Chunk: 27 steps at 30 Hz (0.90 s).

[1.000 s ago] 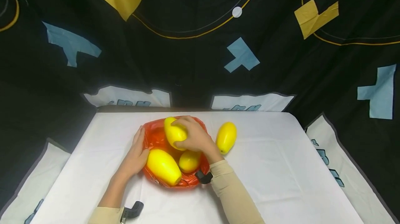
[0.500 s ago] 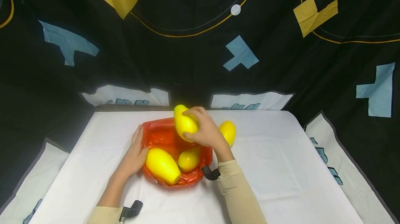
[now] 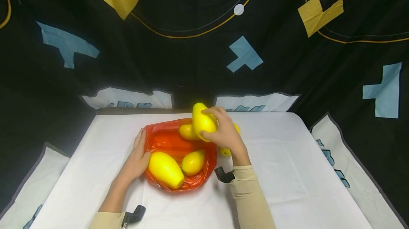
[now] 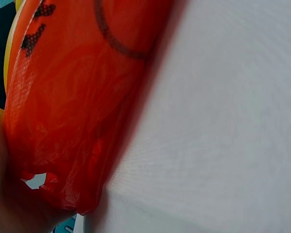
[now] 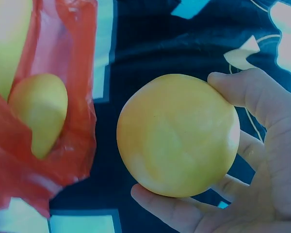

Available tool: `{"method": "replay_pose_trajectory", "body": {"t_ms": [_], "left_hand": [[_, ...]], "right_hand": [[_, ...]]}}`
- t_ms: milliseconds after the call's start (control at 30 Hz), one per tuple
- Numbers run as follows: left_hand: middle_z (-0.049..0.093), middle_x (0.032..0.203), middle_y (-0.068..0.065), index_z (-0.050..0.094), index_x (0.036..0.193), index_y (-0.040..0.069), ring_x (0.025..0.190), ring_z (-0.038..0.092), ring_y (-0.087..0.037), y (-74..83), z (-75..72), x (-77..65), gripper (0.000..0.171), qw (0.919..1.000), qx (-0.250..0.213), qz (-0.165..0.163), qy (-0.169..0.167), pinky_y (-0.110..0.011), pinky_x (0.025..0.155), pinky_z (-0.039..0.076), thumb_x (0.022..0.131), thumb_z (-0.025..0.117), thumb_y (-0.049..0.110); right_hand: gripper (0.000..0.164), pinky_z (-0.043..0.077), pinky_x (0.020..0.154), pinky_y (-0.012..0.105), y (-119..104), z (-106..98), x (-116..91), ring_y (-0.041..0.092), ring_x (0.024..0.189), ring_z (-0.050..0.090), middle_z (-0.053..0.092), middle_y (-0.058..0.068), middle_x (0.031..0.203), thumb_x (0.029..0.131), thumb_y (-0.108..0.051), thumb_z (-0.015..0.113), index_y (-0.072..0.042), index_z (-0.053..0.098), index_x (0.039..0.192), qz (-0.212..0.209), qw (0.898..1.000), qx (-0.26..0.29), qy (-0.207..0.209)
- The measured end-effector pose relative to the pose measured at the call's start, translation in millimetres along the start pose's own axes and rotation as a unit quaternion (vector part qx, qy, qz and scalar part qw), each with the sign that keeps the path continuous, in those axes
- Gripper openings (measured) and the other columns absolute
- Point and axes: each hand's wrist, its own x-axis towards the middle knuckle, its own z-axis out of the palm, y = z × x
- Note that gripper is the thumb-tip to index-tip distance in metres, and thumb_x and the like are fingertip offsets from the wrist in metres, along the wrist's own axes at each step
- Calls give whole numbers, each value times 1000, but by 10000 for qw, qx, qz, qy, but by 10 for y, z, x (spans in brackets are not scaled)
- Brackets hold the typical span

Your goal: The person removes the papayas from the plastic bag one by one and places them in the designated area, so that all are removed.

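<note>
My right hand [image 3: 225,131] grips a yellow mango [image 3: 202,120], held up over the back right rim of a red plastic bag [image 3: 169,140]. The right wrist view shows thumb and fingers spread round the mango [image 5: 177,136]. My left hand [image 3: 137,158] holds the bag's left side, thumb at the rim and fingers along its edge. Inside the bag lie a large oblong yellow fruit [image 3: 166,170], a smaller mango [image 3: 193,162] and another yellow fruit [image 3: 186,132], partly hidden behind the held mango. In the left wrist view, dark print marks the bag's outer wall [image 4: 77,97].
Another oblong yellow fruit [image 3: 225,151] lies on the white table [image 3: 287,172] to the right of the bag, mostly hidden behind my right hand. A black curtain [image 3: 191,69] with blue and gold patches hangs behind the table's back edge.
My right hand has lifted the mango out of the bag and moved it right. A yellow fruit at the back of the bag has come into view. The left hand stays at the bag.
</note>
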Motion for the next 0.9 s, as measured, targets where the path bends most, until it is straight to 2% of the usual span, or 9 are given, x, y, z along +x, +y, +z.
{"method": "replay_pose_trajectory", "body": {"t_ms": [233, 533, 900], "left_hand": [[-7, 163, -5, -2, 158, 14, 147, 6, -35, 23, 9, -7, 78, 10000, -35, -54, 33, -64, 111, 17, 97, 46, 7], [-7, 163, -6, -3, 157, 12, 147, 6, -36, 8, 13, -11, 78, 9999, 56, 68, 72, -64, 111, 17, 96, 44, 6], [-9, 163, -6, -4, 157, 12, 147, 6, -36, 18, 12, -11, 78, 9999, 96, -21, 18, -64, 111, 18, 96, 44, 6]], "right_hand": [[61, 50, 91, 49, 122, -154, -54, 21, 115, 47, 46, -5, 133, 70, -30, 82, -26, 60, 128, -149, 9995, 71, 271], [59, 53, 88, 49, 271, -351, -167, 23, 116, 46, 46, -3, 133, 72, -30, 83, -25, 61, 125, 77, 9984, 88, 550], [59, 51, 91, 51, 409, -469, -270, 26, 116, 46, 45, 1, 134, 72, -28, 83, -21, 61, 126, 282, 9973, -1, 673]]}}
